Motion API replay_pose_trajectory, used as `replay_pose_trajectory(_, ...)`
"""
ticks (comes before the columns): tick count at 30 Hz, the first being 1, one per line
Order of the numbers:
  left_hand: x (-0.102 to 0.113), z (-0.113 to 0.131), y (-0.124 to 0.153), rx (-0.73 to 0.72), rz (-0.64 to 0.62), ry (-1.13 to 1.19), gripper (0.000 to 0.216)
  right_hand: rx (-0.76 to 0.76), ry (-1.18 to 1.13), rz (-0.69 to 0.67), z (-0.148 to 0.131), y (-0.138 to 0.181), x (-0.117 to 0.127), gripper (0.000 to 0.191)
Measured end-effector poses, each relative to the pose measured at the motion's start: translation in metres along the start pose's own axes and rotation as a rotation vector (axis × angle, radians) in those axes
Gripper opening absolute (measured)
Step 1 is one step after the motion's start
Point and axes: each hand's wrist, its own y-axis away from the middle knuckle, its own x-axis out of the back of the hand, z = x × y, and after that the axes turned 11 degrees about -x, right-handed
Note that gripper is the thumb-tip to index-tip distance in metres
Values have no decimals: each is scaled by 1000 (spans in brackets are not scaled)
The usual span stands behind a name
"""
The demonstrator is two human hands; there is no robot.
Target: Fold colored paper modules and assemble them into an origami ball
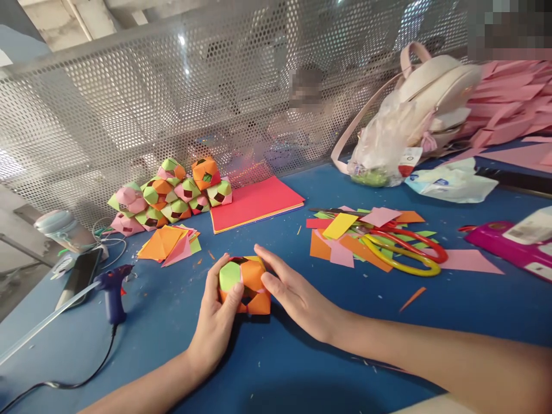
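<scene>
A folded paper ball (249,282) in orange and green sits on the blue table (302,368) near the front middle. My left hand (218,319) cups its left side, thumb pressed on the green panel. My right hand (291,290) lies against its right side with the fingers stretched flat along it. Both hands press the ball between them on the table top.
A pile of finished paper balls (172,192) stands at the back left by the perforated metal screen. A stack of coloured sheets (254,202), cut paper scraps with scissors (401,244), folded pieces (168,242), a blue glue gun (112,290) and a pink bag (435,86) surround the work spot.
</scene>
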Motion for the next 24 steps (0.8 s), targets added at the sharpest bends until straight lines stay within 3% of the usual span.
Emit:
replay_pose_trajectory(6,0,2,4,-110,-34,-33,37,145,61,17,6,3,-12,53)
replay_pose_trajectory(15,-4,1,9,-138,-72,-81,34,226,56,52,3,4,-13,36)
replay_pose_trajectory(21,-2,2,9,-74,-88,-12,38,184,11,30,3,2,-10,39)
replay_pose_trajectory(24,-1,2,11,-114,-117,29,42,175,1,28,3,4,-9,37)
